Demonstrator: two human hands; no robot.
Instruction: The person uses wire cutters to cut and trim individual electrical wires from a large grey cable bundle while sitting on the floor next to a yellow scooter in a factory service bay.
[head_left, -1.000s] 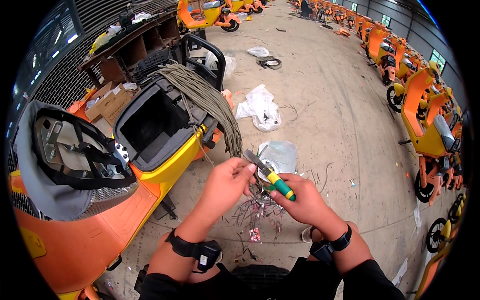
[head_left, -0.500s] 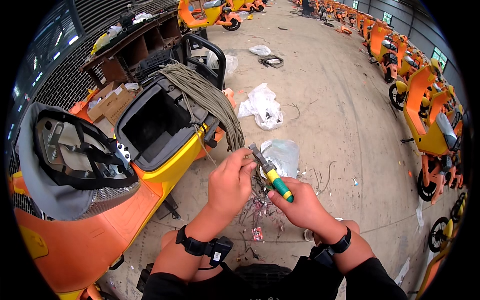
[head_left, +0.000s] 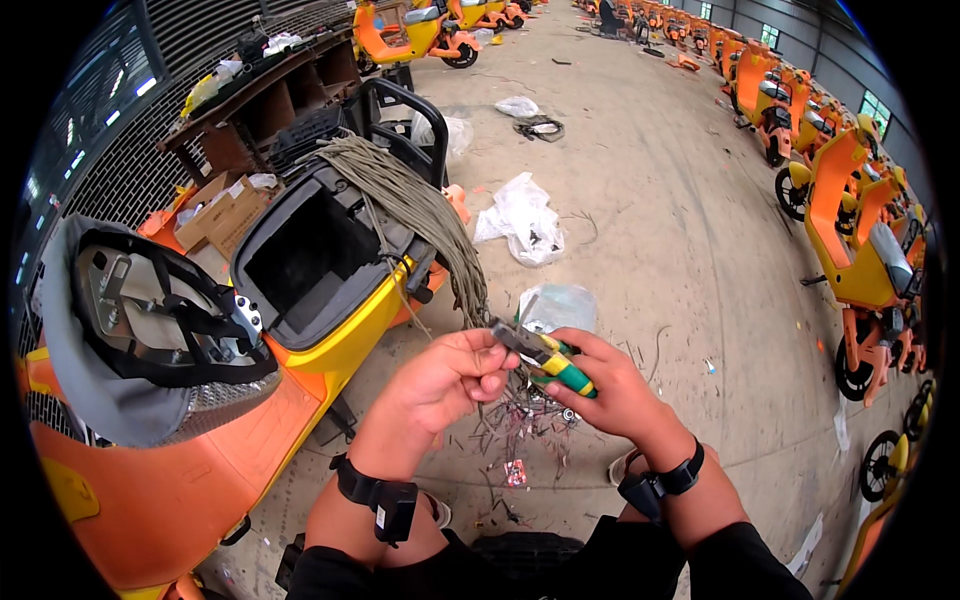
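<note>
Open to the right, crowded on the left.
The right hand (head_left: 612, 388) has room sideways over the concrete floor (head_left: 715, 300) as far as the row of parked scooters (head_left: 830, 205); the left hand (head_left: 435, 385) has the near scooter (head_left: 200, 470) along its outer side, with a bundle of cords (head_left: 425, 210) hanging just beyond its fingers. Between the hands the pliers (head_left: 568, 374) bar a straight crossing — the plastic bag (head_left: 565, 305) and wire scraps (head_left: 525, 425) lie lower, on the floor.

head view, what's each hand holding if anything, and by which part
The right hand holds pliers by the green and yellow handles. Whether the left hand, close to the jaws, holds anything cannot be told.
</note>
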